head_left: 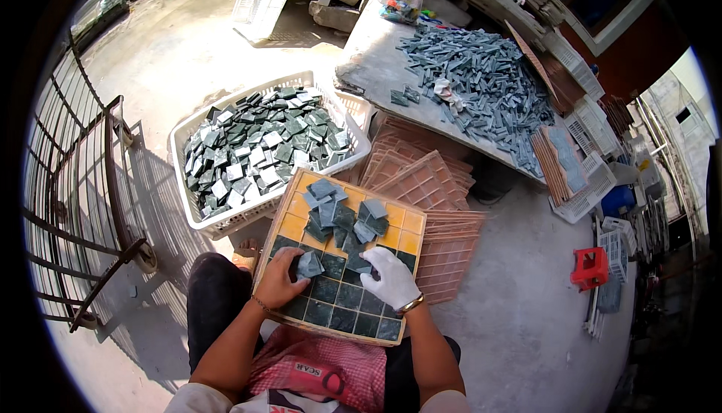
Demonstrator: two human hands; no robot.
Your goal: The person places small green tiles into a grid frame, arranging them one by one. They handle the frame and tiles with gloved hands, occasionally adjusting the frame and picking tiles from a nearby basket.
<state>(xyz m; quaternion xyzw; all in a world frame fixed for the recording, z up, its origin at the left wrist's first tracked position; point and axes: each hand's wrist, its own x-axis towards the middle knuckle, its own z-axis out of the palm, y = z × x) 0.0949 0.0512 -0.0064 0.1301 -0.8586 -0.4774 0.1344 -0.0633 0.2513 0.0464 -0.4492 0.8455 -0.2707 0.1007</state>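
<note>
A yellow gridded tray (407, 241) rests on my lap, its nearer cells filled with dark green square stone tiles (325, 290). My left hand (280, 280), bare, is closed on a grey-green stone tile (309, 265) over the tray's left side. On the right, my right hand (392, 280) wears a white glove; its thumb and fingers are bent around the edge of a dark tile (358, 262) near the tray's middle. Loose stone tiles (328, 211) lie in an overlapping heap across the farther yellow cells.
Beyond the tray stands a white plastic basket (218, 226) full of square tiles. Reddish gridded trays (444, 255) are stacked at the right. A slab table (368, 59) bears a pile of narrow stone strips (481, 74). A metal-barred cart (113, 187) stands left; a red stool (589, 268) is far right.
</note>
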